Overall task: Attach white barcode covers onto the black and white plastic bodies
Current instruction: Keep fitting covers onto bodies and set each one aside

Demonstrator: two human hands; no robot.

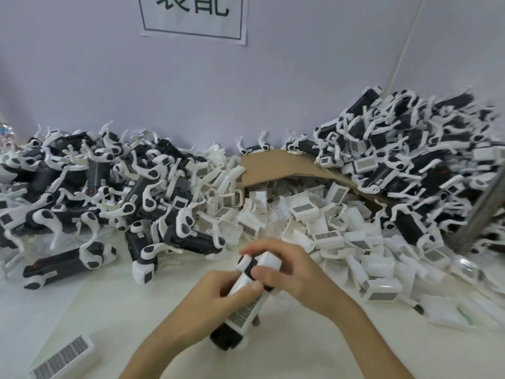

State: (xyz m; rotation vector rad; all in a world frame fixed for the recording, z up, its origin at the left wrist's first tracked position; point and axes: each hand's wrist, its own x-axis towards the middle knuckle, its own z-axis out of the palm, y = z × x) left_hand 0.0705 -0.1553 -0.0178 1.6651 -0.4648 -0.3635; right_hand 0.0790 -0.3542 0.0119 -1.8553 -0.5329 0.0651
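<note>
White counter, seen from the head camera, with both hands working at centre foreground. The left hand grips a black and white plastic body around its middle, its fingers curled round the part with the thumb on top. The body is tilted, black end lowest and nearest the viewer; whether that end touches the counter cannot be told. A white barcode cover lies against the body's upper face, just below the left thumb, striped side up; its seating cannot be judged. The right hand holds the far white end of the same body, fingers bent over it and pinching.

A second barcode cover lies flat at lower left, well apart from the hands. Heaps of plastic bodies rise at left and right against the wall. Between them, loose white covers spill from under a bent cardboard sheet. A paper sign hangs on the wall above
</note>
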